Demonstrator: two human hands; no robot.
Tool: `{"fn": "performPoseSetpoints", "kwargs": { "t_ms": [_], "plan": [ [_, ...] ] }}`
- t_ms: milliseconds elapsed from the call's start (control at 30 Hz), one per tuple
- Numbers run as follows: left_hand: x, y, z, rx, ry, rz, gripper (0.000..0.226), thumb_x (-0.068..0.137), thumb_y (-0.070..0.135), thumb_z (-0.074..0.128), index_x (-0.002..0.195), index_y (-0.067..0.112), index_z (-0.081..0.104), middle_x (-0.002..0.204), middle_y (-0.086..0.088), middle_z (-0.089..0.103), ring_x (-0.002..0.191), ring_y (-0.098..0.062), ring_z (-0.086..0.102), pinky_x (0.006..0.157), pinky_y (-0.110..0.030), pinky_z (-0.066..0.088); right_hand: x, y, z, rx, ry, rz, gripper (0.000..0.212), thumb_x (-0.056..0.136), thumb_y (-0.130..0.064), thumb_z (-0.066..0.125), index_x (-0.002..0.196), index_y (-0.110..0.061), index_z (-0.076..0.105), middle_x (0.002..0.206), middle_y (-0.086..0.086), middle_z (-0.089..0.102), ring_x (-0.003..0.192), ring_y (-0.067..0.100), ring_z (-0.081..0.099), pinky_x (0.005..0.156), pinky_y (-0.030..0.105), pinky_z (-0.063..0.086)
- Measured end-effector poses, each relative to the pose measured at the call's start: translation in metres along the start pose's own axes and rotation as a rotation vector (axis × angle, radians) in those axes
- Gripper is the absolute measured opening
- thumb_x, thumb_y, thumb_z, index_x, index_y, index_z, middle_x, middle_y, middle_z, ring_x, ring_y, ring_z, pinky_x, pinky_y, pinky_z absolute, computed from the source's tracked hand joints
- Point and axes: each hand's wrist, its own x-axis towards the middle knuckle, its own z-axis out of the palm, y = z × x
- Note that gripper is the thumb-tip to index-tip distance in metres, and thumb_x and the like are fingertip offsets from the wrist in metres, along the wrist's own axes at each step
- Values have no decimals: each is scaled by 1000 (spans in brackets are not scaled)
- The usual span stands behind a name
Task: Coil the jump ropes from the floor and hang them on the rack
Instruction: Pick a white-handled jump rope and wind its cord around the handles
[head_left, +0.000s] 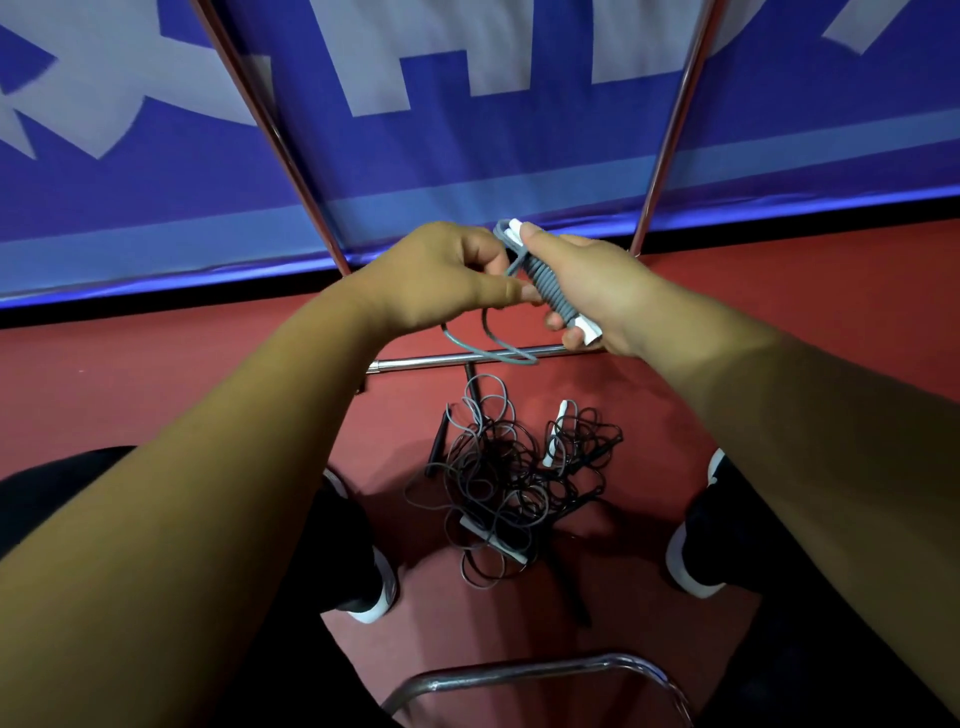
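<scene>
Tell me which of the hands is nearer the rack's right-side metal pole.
Right. The right hand, gripping the wound gray rope, sits just left of that pole; the left hand is farther left, beyond the rope.

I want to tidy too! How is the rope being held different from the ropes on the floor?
The held rope is wound tight round its handles; the ropes on the floor lie in a tangle. The held rope is grey; the ropes on the floor are grey and black. Both show white handles.
</scene>
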Motion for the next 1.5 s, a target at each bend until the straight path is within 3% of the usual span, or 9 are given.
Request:
{"fn": "performPoseSetpoints", "kwargs": {
  "t_ms": [200, 433, 600, 733, 833, 933, 1067, 1267, 1500],
  "plan": [
    [3, -13, 9, -70, -223, -153, 25, 89, 21, 82, 81, 10, 61, 69, -3, 67, 55, -11, 58, 55, -23, 51, 4, -5, -12, 126, 235, -47, 47, 97, -69, 60, 98, -22, 64, 85, 7, 63, 52, 19, 50, 50, 24, 37],
    [15, -50, 2, 712, 146, -356, 20, 94, 41, 73, 102, 23, 70, 93, 0, 66, 89, -29, 66, 79, -38, 55, 10, -4, -26, 362, 405, 88, 46, 99, -66, 60, 98, -20, 62, 80, 3, 59, 50, 17, 45, 50, 20, 35],
    [19, -44, 5, -474, 383, -279, 33, 106, 43, 57, 91, 14, 61, 90, -11, 73, 69, -24, 71, 65, -37, 61, 9, -1, -30, 363, 415, 132, 46, 96, -66, 66, 93, -20, 63, 80, 2, 60, 52, 17, 47, 50, 20, 36],
    [9, -8, -7, -975, 148, -43, 46, 106, 58, 44, 95, 18, 64, 67, 0, 50, 51, -15, 45, 66, -34, 52, 10, 3, -28, 305, 407, 140, 49, 94, -66, 68, 94, -17, 64, 81, 3, 61, 54, 17, 49, 49, 21, 36],
    [0, 10, -14, -725, -37, 7, 72, 105, 66, 24, 90, 15, 72, 56, -4, 40, 39, -16, 23, 51, -29, 35, 11, 2, -29, 308, 402, 134, 49, 94, -67, 68, 94, -18, 64, 82, 4, 61, 54, 18, 49, 48, 22, 37],
    [-6, 12, -9, -83, -152, -104, 67, 105, 63, 41, 83, 12, 78, 66, -7, 69, 44, -20, 45, 48, -25, 41, 9, -1, -29, 288, 365, 84, 46, 95, -67, 66, 95, -21, 62, 83, 4, 61, 55, 18, 49, 50, 22, 36],
    [-1, -16, 8, 379, -363, -352, 63, 93, 69, 60, 85, 10, 79, 78, 0, 79, 67, -13, 76, 81, -29, 58, 4, -5, -23, 266, 222, -3, 44, 95, -66, 68, 100, -22, 65, 83, 6, 62, 50, 18, 50, 50, 23, 37],
    [8, -27, 12, 526, -70, -533, 85, 80, 86, 59, 91, 1, 61, 97, -12, 62, 88, -32, 68, 92, -41, 57, -4, -7, -8, 197, -12, -63, 37, 99, -61, 64, 101, -24, 66, 79, 6, 63, 51, 19, 48, 50, 24, 35],
    [9, -36, 6, 318, 414, -564, 91, 71, 65, 86, 120, 2, 43, 84, -13, 71, 77, -32, 73, 66, -43, 57, -7, -7, -8, 135, -89, -55, 46, 98, -63, 64, 112, -20, 70, 79, 4, 63, 52, 18, 47, 49, 24, 36]
  ]
}}
